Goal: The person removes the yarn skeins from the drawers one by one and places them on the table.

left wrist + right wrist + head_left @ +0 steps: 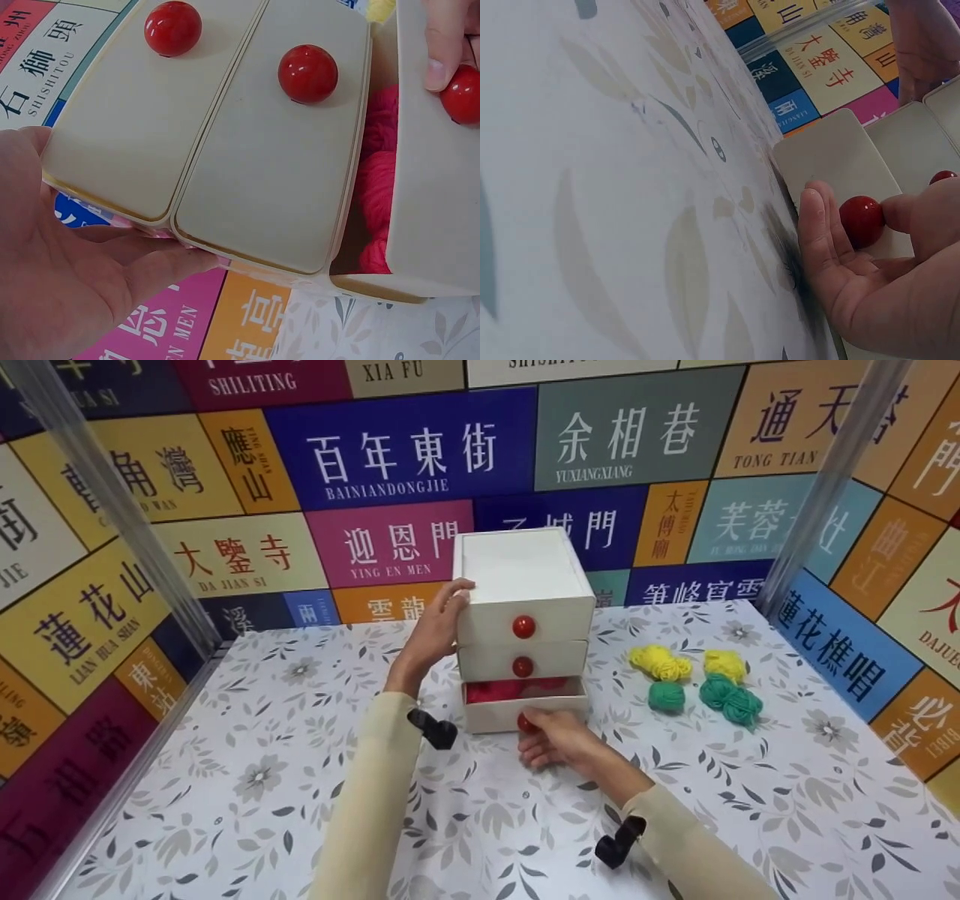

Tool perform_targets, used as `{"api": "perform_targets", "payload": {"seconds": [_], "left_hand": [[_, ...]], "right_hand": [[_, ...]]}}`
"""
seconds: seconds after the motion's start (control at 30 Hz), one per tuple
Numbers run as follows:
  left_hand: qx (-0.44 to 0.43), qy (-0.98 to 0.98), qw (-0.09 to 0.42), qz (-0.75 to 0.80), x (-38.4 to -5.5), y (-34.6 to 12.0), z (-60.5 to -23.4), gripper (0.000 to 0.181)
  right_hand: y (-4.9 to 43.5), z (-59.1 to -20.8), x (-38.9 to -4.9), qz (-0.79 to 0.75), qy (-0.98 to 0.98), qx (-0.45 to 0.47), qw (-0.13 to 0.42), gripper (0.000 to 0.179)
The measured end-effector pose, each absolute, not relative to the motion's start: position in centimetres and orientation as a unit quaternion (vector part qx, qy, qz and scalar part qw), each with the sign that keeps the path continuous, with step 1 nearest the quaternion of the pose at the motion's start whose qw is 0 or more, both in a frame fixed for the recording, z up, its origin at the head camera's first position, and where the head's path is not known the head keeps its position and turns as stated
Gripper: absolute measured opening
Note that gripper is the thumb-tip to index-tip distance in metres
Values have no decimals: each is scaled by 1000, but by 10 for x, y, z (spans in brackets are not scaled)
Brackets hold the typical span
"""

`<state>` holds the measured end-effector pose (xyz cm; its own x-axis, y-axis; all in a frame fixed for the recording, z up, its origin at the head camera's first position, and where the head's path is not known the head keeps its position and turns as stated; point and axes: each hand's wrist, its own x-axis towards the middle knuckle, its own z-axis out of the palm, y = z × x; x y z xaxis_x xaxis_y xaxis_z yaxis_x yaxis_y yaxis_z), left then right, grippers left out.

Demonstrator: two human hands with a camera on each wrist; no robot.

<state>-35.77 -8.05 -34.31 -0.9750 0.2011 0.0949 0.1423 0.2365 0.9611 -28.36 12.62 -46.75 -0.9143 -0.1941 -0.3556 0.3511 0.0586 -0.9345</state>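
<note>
A small white drawer cabinet (525,562) with three red-knobbed drawers stands on the table. Its bottom drawer (487,718) is pulled out, and red yarn (379,195) shows inside; the top drawer (142,120) and middle drawer (270,157) are closed. My left hand (435,626) rests against the cabinet's left side, fingertips at the top edge. With thumb and fingers on either side, my right hand (562,742) pinches the round red knob (862,222) of the bottom drawer.
To the right of the cabinet lie two yellow yarn bundles (660,662) and several green yarn balls (666,697). A wall of coloured name signs (397,450) rises behind the table (262,825), which has a leaf-patterned cover. Clear posts (817,487) stand at the back corners.
</note>
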Motion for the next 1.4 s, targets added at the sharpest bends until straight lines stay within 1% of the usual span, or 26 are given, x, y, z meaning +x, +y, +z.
{"api": "perform_targets", "payload": {"seconds": [0.6, 0.9, 1.2, 1.4], "left_hand": [[111, 782, 18, 613, -359, -80, -342, 35], [113, 782, 19, 612, -359, -80, -342, 34], [112, 784, 20, 610, -358, -80, -341, 35], [114, 788, 21, 605, -357, -80, -342, 36]], "right_hand": [[131, -471, -264, -688, 691, 50, 214, 47], [137, -470, -251, -670, 707, 10, 224, 44], [141, -466, -235, -662, 713, 12, 230, 40], [144, -465, -226, -653, 719, 3, 238, 43]]}}
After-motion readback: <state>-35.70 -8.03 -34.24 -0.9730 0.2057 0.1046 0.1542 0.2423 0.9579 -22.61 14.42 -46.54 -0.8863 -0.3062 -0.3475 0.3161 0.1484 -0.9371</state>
